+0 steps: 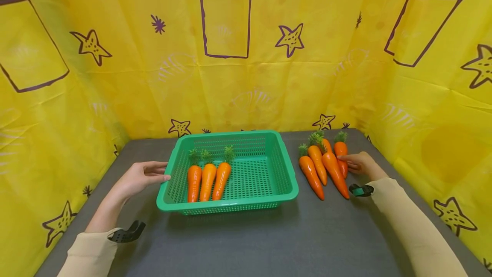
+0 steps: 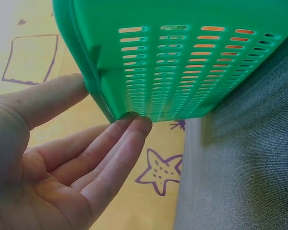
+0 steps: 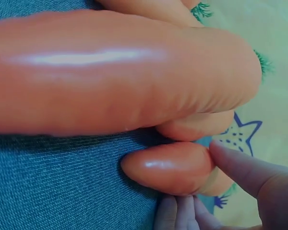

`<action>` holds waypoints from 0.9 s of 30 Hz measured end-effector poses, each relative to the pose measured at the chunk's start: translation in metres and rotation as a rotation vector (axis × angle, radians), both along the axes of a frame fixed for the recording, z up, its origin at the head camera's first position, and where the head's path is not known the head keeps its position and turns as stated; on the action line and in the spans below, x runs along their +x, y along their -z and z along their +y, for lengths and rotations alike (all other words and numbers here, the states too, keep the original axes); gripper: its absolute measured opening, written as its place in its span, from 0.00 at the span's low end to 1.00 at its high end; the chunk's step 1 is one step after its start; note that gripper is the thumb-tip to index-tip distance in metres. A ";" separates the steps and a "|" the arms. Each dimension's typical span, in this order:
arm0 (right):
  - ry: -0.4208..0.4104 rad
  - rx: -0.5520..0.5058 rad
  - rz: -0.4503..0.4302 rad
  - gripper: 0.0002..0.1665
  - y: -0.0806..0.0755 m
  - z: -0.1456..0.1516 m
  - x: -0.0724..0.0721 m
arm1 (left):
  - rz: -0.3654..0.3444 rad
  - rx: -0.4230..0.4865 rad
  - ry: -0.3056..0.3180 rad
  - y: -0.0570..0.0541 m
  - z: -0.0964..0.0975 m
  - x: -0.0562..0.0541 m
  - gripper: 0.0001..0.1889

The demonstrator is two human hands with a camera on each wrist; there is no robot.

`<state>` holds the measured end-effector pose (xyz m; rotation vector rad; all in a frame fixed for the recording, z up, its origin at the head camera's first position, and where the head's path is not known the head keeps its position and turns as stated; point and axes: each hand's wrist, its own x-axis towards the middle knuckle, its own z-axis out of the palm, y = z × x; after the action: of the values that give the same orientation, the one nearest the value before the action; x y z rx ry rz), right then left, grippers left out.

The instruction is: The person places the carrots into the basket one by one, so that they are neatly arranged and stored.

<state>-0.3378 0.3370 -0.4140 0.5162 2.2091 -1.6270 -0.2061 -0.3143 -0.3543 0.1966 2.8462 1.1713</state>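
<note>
A green plastic basket [image 1: 230,204] with slotted walls stands on the table, tilted neither way that I can tell. Three toy carrots [image 1: 208,182] with green tops lie side by side in its left half. At the basket's left end my left hand [image 1: 139,178] holds the rim, thumb on the edge and fingers [image 2: 116,151] against the underside. Over on the right, my right hand [image 1: 364,166] pinches the rightmost carrot [image 3: 170,167] of a loose pile between thumb and fingers. That carrot still lies at table level, close to its neighbours.
Several more carrots [image 1: 312,176] lie right of the basket, tops toward the back; one large carrot [image 3: 125,72] fills much of the right wrist view. Yellow patterned cloth [image 1: 246,89] walls in the grey table [image 1: 238,247] at the back and sides.
</note>
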 end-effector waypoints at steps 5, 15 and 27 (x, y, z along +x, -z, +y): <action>0.019 0.054 0.001 0.58 0.001 -0.003 0.001 | 0.007 0.003 0.004 0.000 -0.001 0.000 0.35; 0.011 0.125 0.051 0.27 0.000 -0.004 0.006 | -0.002 0.009 -0.001 0.000 0.000 0.000 0.35; 0.042 0.059 0.038 0.44 0.004 -0.004 0.007 | 0.011 0.014 0.008 0.000 -0.001 0.001 0.34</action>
<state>-0.3304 0.3331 -0.4175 0.5555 2.2942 -1.6094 -0.2054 -0.3154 -0.3541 0.2149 2.8447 1.1929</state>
